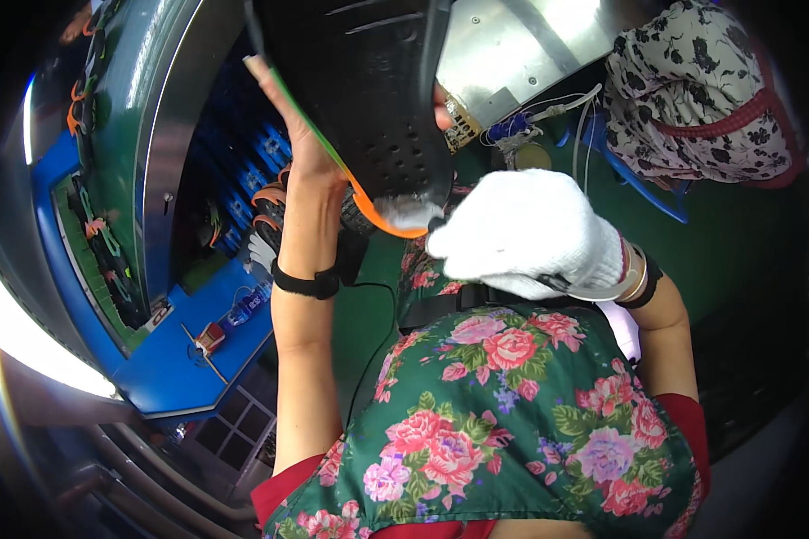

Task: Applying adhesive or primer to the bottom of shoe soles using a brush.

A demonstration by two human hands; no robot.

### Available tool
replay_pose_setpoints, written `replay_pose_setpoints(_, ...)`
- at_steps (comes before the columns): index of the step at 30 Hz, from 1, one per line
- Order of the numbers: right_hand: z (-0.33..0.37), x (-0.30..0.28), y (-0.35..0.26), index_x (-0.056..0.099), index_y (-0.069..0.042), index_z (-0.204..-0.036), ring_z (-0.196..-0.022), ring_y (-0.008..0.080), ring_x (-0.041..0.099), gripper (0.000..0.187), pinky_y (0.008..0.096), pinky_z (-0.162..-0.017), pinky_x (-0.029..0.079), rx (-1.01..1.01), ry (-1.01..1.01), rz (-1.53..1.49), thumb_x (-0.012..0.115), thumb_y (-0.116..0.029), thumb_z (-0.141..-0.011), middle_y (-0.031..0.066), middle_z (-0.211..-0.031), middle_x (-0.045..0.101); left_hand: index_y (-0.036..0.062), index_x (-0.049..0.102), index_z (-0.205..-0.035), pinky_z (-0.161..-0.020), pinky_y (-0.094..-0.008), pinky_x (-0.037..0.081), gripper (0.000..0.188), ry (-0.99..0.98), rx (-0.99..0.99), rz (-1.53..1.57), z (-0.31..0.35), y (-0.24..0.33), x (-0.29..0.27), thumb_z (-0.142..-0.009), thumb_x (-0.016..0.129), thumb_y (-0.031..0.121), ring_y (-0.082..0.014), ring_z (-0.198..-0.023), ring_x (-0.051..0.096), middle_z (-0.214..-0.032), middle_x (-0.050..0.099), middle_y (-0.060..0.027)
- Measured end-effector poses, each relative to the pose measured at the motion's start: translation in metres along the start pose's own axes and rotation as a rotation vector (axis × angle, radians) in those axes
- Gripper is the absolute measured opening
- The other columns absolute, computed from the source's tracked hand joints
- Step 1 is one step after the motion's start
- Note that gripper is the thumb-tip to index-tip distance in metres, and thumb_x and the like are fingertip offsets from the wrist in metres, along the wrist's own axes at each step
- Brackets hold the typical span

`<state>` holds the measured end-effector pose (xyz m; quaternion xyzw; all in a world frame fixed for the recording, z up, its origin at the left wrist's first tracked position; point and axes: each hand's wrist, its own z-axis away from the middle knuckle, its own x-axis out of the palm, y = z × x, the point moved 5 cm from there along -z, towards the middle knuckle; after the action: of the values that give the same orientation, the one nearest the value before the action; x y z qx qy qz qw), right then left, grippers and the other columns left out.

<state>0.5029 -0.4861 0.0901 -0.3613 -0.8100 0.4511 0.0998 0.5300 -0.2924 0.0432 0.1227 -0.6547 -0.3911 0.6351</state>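
Observation:
A black shoe insole (368,99) with rows of small holes and a green-to-orange edge is held up in front of me. My bare left hand (310,148) is closed around it from beneath, fingertips showing at both sides. A pale, whitish patch (409,213) shows in its rounded orange heel end. Beside that heel, my right hand (521,234) in a white knit glove is closed, with fingers bunched together. A small dark tip (436,225) pokes out at its fingertips; what it belongs to is hidden.
On the left, a blue counter (175,368) carries a bottle (243,308) and a small red item (210,337). Behind it a belt holds several orange-and-green pieces (94,225). A metal-topped machine (521,54) stands ahead. A person in floral cloth (692,90) sits far right by a blue stool (638,184).

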Motion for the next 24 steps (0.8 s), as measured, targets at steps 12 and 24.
replay_pose_setpoints(12, -0.002, -0.002, 0.014, 0.078, -0.01, -0.103, -0.084, 0.0244, 0.073, 0.021, 0.034, -0.076, 0.057, -0.008, -0.166, -0.216, 0.074, -0.007, -0.083, 0.0084, -0.103, 0.077, 0.0027, 0.044, -0.149, -0.065, -0.0429, 0.063, 0.116, 0.06, -0.299, 0.069, -0.005, -0.01, -0.007, -0.082, 0.018, 0.094, -0.0374, -0.087, 0.072, -0.11, 0.066, -0.0319)
replay_pose_setpoints(24, -0.01, -0.007, 0.021, 0.076, -0.01, -0.103, -0.09, 0.0246, 0.072, 0.021, 0.0358, -0.076, 0.057, -0.066, -0.265, -0.435, 0.075, -0.007, -0.083, 0.0056, -0.105, 0.076, -0.002, 0.065, -0.124, -0.065, -0.0309, 0.065, 0.08, 0.35, -0.443, -0.413, 0.002, -0.018, -0.014, -0.095, 0.048, 0.071, -0.0205, -0.084, 0.076, -0.104, 0.073, -0.0174)
